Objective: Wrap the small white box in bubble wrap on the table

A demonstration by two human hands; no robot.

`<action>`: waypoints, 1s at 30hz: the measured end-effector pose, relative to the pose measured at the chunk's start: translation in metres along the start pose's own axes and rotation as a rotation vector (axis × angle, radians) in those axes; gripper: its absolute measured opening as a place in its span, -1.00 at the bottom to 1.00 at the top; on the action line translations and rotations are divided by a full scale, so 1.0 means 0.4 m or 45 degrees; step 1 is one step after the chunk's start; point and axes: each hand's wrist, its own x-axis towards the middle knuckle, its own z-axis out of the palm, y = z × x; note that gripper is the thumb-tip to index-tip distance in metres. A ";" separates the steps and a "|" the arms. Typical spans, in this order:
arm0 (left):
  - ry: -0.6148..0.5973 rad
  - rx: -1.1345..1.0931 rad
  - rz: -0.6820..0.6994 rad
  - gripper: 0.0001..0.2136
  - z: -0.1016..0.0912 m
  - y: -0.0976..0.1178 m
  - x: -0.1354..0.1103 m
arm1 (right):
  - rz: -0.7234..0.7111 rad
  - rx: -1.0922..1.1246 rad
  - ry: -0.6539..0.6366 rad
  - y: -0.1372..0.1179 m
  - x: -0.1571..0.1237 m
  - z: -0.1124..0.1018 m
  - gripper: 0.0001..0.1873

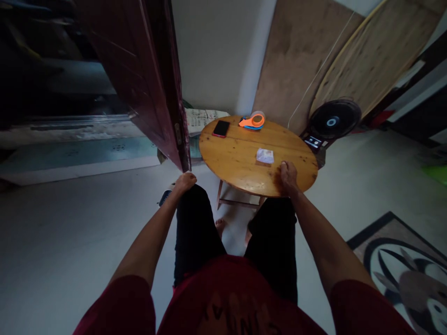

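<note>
My left hand point(187, 180) rests on my left knee with its fingers curled closed, and no object shows in it. On the near right part of the round wooden table point(240, 179), my right hand point(288, 174) lies in a loose fist, also with nothing visible in it. Just left of that fist is a small whitish packet point(265, 156), apart from the fingers. Farther back sits an orange and blue tape dispenser point(253, 122) with a roll of clear tape. A dark phone point(221, 129) with a red edge lies at the table's back left.
A dark red door point(150, 83) stands close on my left. Behind the table's right side is a black round fan point(335, 120). Boards point(289, 56) lean on the back wall. A panda-patterned mat point(405, 260) covers floor at the right.
</note>
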 end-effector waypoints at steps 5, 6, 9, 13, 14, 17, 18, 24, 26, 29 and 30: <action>-0.302 0.057 0.001 -0.67 0.007 -0.010 0.012 | -0.016 -0.003 -0.012 0.005 0.005 0.001 -0.69; -0.343 0.061 0.007 -0.65 0.007 -0.011 0.011 | -0.015 0.003 -0.014 0.007 0.006 0.002 -0.70; -0.390 0.092 0.020 -0.60 0.004 -0.006 0.001 | -0.026 0.022 -0.021 0.014 0.005 0.005 -0.70; -0.337 0.175 0.019 -0.60 -0.007 0.012 -0.035 | -0.026 0.050 -0.017 0.016 0.000 0.010 -0.71; -0.319 0.194 0.016 -0.60 -0.013 0.015 -0.047 | -0.019 0.062 -0.011 0.016 0.000 0.011 -0.72; -0.265 0.241 0.014 -0.60 -0.037 0.020 -0.086 | -0.003 0.098 0.018 0.014 0.001 0.014 -0.73; -0.244 0.256 0.014 -0.61 -0.045 0.019 -0.099 | 0.003 0.111 0.030 0.014 0.001 0.015 -0.72; -0.147 0.314 -0.018 -0.61 -0.073 0.022 -0.144 | 0.015 0.179 0.046 0.019 0.002 0.017 -0.68; -0.114 0.345 -0.019 -0.60 -0.066 0.035 -0.146 | 0.024 0.197 0.051 0.024 0.002 0.017 -0.68; -0.063 0.399 0.011 -0.60 -0.040 0.069 -0.147 | 0.049 0.228 0.066 0.028 0.002 0.016 -0.66; -0.047 0.415 0.027 -0.60 -0.029 0.082 -0.146 | 0.057 0.237 0.071 0.028 0.001 0.015 -0.65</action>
